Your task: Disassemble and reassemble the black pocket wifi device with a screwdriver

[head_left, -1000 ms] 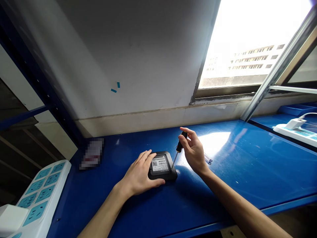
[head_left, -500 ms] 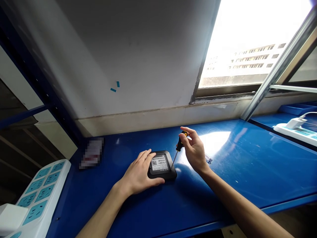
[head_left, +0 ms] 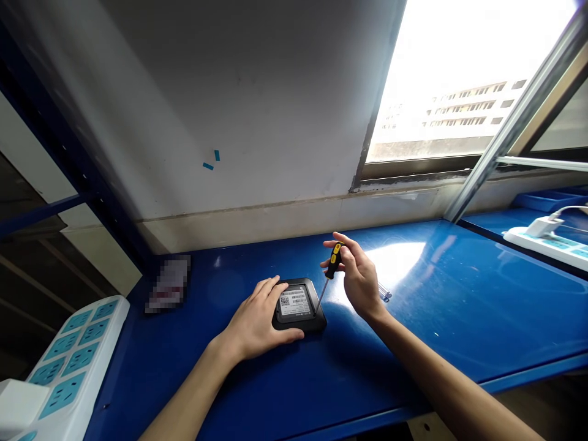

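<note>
A flat black square device lies on the blue tabletop; a white label with a QR code covers its upper face. My left hand grips it from the left, thumb along the near edge and fingers over the far side. In my right hand is a screwdriver with a black and yellow handle, held between thumb and fingers. Its thin shaft slants down to the device's right corner, where the tip touches down; any screw there is too small to see.
A white power strip with teal sockets stands at the left, a blurred packet behind it. Thin clear items lie beyond my right wrist. Another power strip is at the far right. A wall bounds the back.
The fingers of my right hand have shifted around the screwdriver handle, which is turned so more yellow shows. My left hand and the device keep their places; the view has moved slightly.
</note>
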`<control>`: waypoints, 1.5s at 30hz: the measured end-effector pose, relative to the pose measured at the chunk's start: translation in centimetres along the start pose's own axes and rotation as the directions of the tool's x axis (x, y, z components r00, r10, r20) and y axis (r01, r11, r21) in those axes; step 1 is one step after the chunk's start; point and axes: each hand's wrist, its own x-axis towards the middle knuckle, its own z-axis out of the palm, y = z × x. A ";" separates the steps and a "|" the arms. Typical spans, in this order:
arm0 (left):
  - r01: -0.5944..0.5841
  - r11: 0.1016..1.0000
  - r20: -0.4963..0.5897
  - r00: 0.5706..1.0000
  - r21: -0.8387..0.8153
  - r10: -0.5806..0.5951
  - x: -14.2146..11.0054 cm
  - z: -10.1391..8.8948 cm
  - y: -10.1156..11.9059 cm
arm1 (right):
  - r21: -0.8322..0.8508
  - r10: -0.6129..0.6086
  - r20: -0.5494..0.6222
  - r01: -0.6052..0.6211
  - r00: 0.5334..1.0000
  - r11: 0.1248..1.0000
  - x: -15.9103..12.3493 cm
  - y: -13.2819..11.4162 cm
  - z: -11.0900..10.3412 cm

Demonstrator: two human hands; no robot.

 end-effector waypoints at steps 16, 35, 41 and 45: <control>0.001 1.000 -0.012 1.000 -0.015 -0.001 0.0 0.1 -0.2 | -0.006 -0.003 -0.030 0.003 1.000 1.000 -0.2 -0.3 0.1; 0.015 1.000 0.004 1.000 0.003 -0.015 -0.1 0.0 0.1 | -0.113 -0.020 -0.064 0.013 0.998 0.993 -0.1 -0.1 0.0; 0.014 1.000 -0.001 1.000 -0.002 -0.014 0.0 0.1 -0.1 | -0.022 -0.002 -0.041 0.001 0.999 1.000 0.0 0.0 -0.1; 0.018 1.000 0.002 1.000 0.002 -0.018 0.0 0.0 -0.1 | 0.018 0.020 -0.031 -0.019 0.999 1.000 0.2 0.5 -0.2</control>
